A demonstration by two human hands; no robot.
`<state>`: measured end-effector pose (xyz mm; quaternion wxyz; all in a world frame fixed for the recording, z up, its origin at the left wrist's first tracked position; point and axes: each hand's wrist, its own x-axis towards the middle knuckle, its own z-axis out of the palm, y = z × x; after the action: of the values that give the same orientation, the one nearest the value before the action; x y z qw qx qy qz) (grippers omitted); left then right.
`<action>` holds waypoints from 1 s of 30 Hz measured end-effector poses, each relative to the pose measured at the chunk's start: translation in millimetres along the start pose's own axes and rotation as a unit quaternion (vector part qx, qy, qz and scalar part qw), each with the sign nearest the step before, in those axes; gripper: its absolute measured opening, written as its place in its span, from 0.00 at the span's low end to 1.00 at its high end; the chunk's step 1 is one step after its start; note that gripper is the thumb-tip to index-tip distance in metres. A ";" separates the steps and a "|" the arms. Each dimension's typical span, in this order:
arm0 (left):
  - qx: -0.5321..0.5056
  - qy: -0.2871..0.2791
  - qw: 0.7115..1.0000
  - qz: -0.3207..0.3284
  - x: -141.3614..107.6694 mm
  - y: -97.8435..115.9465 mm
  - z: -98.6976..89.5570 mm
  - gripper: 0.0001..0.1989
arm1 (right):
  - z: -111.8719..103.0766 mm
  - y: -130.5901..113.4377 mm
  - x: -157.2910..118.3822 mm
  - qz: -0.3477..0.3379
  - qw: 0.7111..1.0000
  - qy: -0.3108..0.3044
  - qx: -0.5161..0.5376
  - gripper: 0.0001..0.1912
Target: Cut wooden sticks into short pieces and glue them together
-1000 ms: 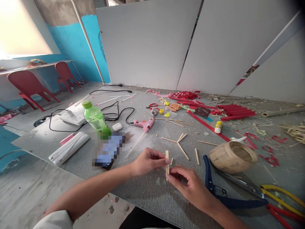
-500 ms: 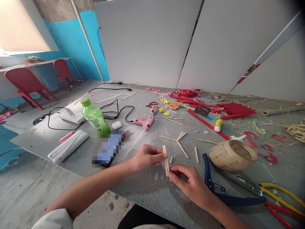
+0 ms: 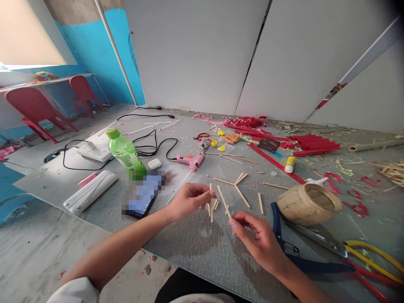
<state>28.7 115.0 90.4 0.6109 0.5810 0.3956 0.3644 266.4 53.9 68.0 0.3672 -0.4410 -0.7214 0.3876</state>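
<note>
My left hand (image 3: 193,201) pinches a short thin wooden stick (image 3: 211,212) that stands nearly upright between thumb and fingers. In my right hand (image 3: 252,233) the lower end of another wooden stick (image 3: 223,200) is pinched, its top leaning left toward the first; the two are apart. Below and between them a few short stick pieces (image 3: 216,205) lie on the table. Just beyond lies a branching arrangement of sticks (image 3: 235,184), with a single short stick (image 3: 260,203) to its right.
Left of my hands are a phone (image 3: 143,195), a green bottle (image 3: 124,151) and a white case (image 3: 91,192). A pink glue gun (image 3: 192,160) lies ahead. At right are a bamboo cup (image 3: 303,205), blue-handled pruners (image 3: 277,229), yellow-and-red-handled tools (image 3: 375,256) and red strips (image 3: 312,145).
The two sticks, held close side by side before, are now apart. My left hand has shifted slightly left with one; my right hand has moved right with the other.
</note>
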 end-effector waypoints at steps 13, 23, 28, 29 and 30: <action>0.017 -0.062 0.998 -0.024 1.1 7.0 -5.5 0.27 | -17.4 -9.3 4.1 -0.017 0.999 -0.042 -0.009 0.19; -0.012 -0.122 0.992 -0.010 -7.2 21.3 -12.4 0.25 | -29.1 3.4 -1.0 0.032 0.985 -0.113 0.127 0.21; -0.014 -0.134 0.991 -0.019 -9.0 20.5 -11.9 0.23 | -29.6 2.5 -0.5 0.045 0.975 -0.113 0.187 0.21; -0.014 -0.137 0.990 -0.020 -9.1 20.0 -12.0 0.23 | -29.8 2.4 -0.4 0.045 0.974 -0.114 0.189 0.21; -0.015 -0.139 0.990 -0.020 -9.2 19.5 -12.2 0.23 | -29.9 2.4 -0.3 0.047 0.974 -0.115 0.188 0.21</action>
<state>14.0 113.0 110.4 0.6754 0.6093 0.3126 0.2736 293.4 61.5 78.6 0.3396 -0.3495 -0.6516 0.5813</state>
